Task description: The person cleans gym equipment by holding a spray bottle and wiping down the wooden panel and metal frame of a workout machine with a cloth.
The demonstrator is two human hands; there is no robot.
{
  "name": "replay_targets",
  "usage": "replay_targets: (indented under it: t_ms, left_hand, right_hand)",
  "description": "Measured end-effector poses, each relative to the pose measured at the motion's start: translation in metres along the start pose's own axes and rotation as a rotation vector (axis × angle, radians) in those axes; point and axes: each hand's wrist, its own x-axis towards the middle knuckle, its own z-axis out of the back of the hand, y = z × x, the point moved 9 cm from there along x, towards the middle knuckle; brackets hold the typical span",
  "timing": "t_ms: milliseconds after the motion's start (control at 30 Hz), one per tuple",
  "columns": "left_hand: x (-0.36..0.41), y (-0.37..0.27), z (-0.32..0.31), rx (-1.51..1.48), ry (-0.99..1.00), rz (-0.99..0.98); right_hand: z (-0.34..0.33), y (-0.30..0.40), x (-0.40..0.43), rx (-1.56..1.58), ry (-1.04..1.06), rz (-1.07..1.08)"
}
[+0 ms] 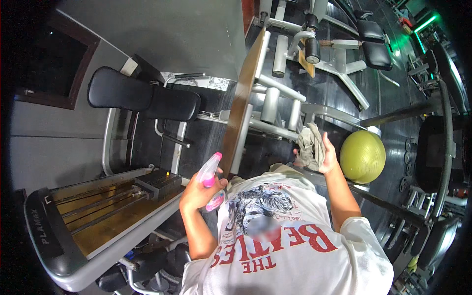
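My left hand (195,195) is wrapped around a spray bottle (209,171) with a translucent white head and pink nozzle and collar. The bottle's lower body shows beneath my fingers, close to my shirt; part of it is hidden by the hand. A crumpled grey-beige cloth (310,147) is held in my right hand (329,158), with the thumb pointing up along its side. Both hands are in front of my torso, well apart. Just beyond them stands the silver frame (273,129) of a gym machine with a brown panel (243,107) along its side.
To the right of my right hand is a yellow-green exercise ball (362,156) beside metal rails. On the left stand a black padded seat (143,92) and a machine housing with a weight stack (158,184). Ahead, another machine has black foam rollers (312,49).
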Motion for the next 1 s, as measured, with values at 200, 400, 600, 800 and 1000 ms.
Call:
replay_targets:
  t_ms: [200,400,600,800,1000]
  left_hand:
    - [0.019,-0.02,-0.059,-0.075,-0.098,0.007]
    - [0.006,0.001,-0.095,0.031,-0.495,0.048]
    - [-0.013,0.011,-0.119,0.14,-0.751,0.144]
    - [-0.026,-0.003,-0.131,0.156,-0.842,0.184]
    - [-0.04,0.014,-0.137,0.018,-0.888,0.241]
  right_hand:
    - [0.081,0.028,-0.008,-0.137,-0.135,-0.135]
    - [0.072,0.044,0.03,-0.561,-0.185,-0.198]
    - [0.019,0.03,0.075,-0.857,-0.079,-0.26]
    - [-0.044,0.014,0.139,-1.28,0.042,0.096]
    - [-0.087,-0.005,0.16,-1.308,0.017,0.496]
